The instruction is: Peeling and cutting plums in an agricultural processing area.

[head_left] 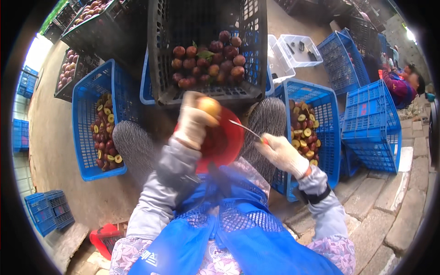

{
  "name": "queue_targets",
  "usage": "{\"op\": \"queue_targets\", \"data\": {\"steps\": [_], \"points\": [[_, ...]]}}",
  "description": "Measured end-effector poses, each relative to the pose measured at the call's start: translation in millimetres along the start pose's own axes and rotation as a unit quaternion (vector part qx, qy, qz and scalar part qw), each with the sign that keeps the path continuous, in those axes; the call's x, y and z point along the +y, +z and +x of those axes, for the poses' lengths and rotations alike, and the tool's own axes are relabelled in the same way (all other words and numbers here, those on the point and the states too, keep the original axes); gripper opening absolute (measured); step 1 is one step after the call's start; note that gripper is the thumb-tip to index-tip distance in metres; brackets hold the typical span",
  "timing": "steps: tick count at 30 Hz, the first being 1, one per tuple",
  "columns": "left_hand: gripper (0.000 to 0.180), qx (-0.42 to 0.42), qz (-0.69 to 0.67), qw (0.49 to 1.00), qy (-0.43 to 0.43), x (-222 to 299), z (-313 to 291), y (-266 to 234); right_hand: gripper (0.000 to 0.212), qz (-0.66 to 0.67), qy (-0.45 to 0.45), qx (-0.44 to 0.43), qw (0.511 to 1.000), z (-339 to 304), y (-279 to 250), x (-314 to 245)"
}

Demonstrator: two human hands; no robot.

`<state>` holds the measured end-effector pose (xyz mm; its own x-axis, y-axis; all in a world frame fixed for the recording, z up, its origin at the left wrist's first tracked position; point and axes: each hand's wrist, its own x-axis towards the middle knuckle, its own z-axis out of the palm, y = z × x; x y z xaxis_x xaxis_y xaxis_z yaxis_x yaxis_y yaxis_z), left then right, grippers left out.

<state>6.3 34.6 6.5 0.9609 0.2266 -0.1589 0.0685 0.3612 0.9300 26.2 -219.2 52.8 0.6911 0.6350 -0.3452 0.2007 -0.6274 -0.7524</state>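
My left hand (191,120), in a pale work glove and slightly blurred, is closed round a yellow-orange plum (210,107). It is above the left side of a red basin (233,137) between my knees. My right hand (283,155), gloved too, grips a small knife (247,129). Its thin blade points up and left toward the basin, apart from the plum. Just ahead, a black crate (160,68) tilts toward me with whole dark-red plums (214,68) and a green leaf (205,54) in it. What lies in the basin is shadowed and partly hidden by my hand.
Blue crates holding cut plums stand at my left (82,133) and right (331,133). A clear plastic tub (300,49) with dark items lies beyond. More blue crates (371,126) and a seated person (401,85) are at the right. A red object (104,239) lies at lower left.
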Motion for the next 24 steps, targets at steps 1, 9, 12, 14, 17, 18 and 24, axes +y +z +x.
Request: {"op": "queue_targets", "data": {"steps": [1,9,12,14,17,18,24], "points": [[0.058,0.057,-0.111,0.992,-0.003,10,12,-14,0.023,0.029,0.074,0.004,0.997,-8,-4,14],[0.030,-0.108,-0.323,0.936,-0.086,11,25,1,0.020,-0.291,-0.089,0.156,0.940,117,-41,-29],[0.045,-0.064,-0.319,0.933,-0.156,-10,22,-13,0.021,-0.306,-0.054,0.102,0.945,194,-15,2],[0.052,-0.039,-0.308,0.941,-0.137,-12,20,-16,0.023,-0.280,-0.010,0.084,0.956,222,-1,16],[0.051,-0.032,-0.285,0.953,-0.100,-15,30,-20,0.024,-0.335,0.023,0.085,0.938,243,7,50],[0.050,-0.008,-0.269,0.958,-0.100,-10,31,-19,0.023,-0.341,0.031,0.067,0.937,238,4,43],[0.038,0.050,-0.218,0.972,-0.073,-11,39,2,0.028,-0.067,-0.244,0.234,0.939,185,9,-10]]}}
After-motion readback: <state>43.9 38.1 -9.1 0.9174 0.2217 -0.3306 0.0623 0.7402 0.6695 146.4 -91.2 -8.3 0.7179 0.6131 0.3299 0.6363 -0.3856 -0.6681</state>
